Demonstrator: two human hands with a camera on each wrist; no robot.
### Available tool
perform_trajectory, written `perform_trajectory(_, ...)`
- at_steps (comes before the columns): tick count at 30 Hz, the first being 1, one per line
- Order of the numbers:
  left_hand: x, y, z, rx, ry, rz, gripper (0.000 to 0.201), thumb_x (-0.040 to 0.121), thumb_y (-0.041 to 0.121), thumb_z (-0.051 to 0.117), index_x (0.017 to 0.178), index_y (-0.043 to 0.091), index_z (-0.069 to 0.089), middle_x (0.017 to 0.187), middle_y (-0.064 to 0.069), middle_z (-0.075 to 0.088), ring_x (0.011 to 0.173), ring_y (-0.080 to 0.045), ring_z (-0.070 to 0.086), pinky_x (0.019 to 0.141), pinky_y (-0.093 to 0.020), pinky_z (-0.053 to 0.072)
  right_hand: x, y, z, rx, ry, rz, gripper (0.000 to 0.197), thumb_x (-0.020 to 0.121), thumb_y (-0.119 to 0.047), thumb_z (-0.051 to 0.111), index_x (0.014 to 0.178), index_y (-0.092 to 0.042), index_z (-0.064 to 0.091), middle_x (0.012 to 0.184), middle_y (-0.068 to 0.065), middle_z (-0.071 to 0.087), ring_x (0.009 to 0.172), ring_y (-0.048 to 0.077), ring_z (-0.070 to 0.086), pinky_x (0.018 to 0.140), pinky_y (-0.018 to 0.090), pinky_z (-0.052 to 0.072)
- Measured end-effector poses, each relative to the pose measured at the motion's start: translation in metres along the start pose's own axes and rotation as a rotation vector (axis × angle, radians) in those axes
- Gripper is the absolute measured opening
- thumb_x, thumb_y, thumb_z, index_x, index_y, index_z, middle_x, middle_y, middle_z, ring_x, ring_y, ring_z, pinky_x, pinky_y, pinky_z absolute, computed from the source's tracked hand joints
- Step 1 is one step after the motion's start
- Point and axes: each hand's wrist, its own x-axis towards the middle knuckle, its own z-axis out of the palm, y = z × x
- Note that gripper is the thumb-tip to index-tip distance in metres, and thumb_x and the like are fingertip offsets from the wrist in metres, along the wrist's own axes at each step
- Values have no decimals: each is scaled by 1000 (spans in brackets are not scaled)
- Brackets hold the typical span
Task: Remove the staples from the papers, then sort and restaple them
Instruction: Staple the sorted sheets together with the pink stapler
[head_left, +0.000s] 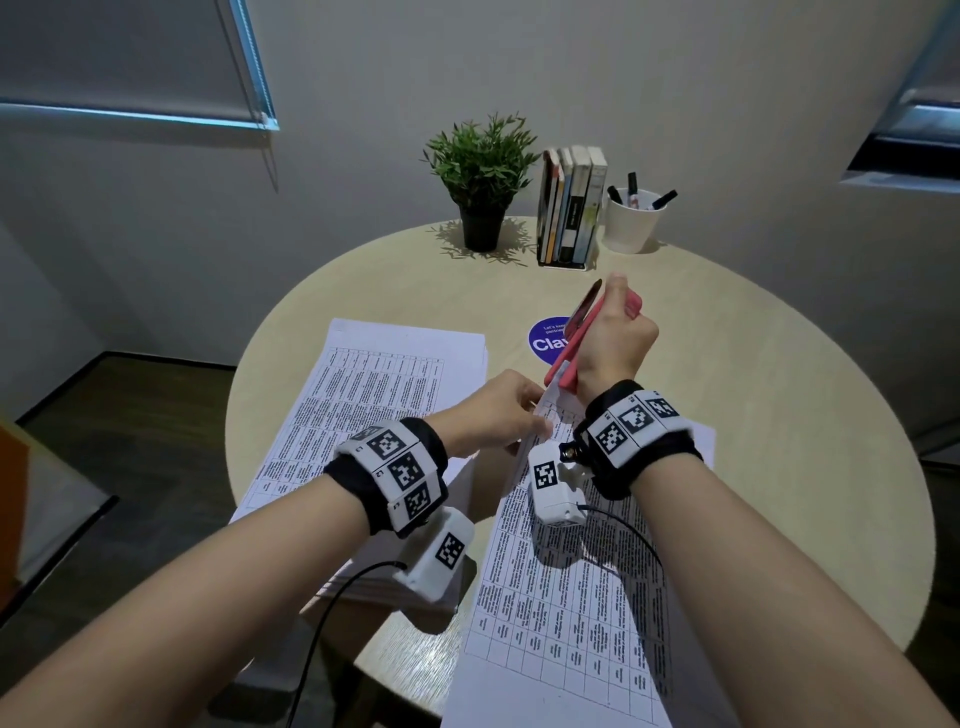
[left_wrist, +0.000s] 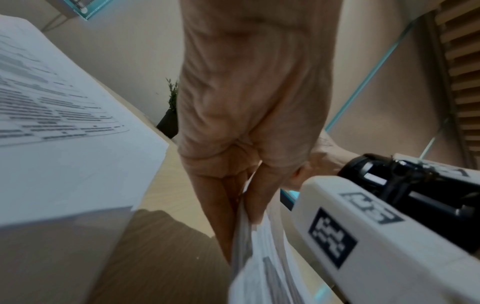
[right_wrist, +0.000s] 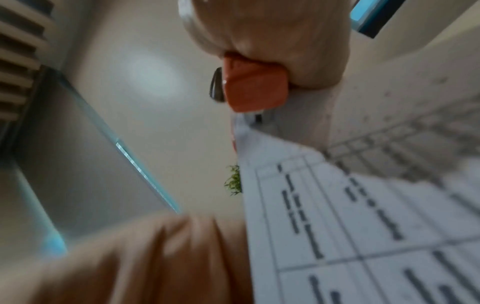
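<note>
My right hand (head_left: 613, 338) grips a pink stapler (head_left: 569, 345) tilted up above the table, its mouth closed over the top corner of a lifted set of printed papers (head_left: 571, 587). In the right wrist view the stapler (right_wrist: 255, 90) bites the papers' corner (right_wrist: 337, 216). My left hand (head_left: 498, 410) pinches the same set just below that corner; the left wrist view shows its fingers (left_wrist: 226, 205) clamped on the sheets' edge (left_wrist: 259, 257). A thick stack of printed papers (head_left: 374, 400) lies flat on the left of the table.
The round wooden table (head_left: 753, 415) carries a potted plant (head_left: 483, 182), a row of upright books (head_left: 571, 205) and a white cup of markers (head_left: 631, 218) at the back. A blue round sticker (head_left: 545, 340) lies under the stapler. Cables trail from both wrist cameras.
</note>
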Motion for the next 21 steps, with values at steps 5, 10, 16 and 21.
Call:
perform_trajectory(5,-7,-7,-4,25,-110,-110,17,90,-9,53,103,-4,63,89,-22,67,59,-18,63,51,-26,56,14,-9,-10,82,-7,68,37,92,-42,58,77,-8,63,66,8,65,54,19,63,58,28,54)
perform_trajectory(10,-10,5,-44,-10,53,-137,13,94,-8,45,86,-2,53,55,-11,48,35,-13,50,41,-28,46,26,-38,-31,235,165,-11,28,95,-37,56,82,-12,58,72,4,66,60,17,67,56,25,56)
perform_trajectory(16,-22,15,-129,97,252,-186,16,96,-3,45,87,5,57,74,-5,59,59,-14,57,49,-24,48,51,-58,-57,422,307,-17,35,89,-43,59,88,-8,58,81,12,70,67,26,72,63,40,60)
perform_trajectory(21,-28,-39,-174,206,423,-393,14,92,-7,47,82,2,48,77,-18,52,68,-27,55,70,-42,51,43,-34,-61,298,284,187,38,84,-46,53,88,-9,61,72,7,68,57,24,67,56,35,53)
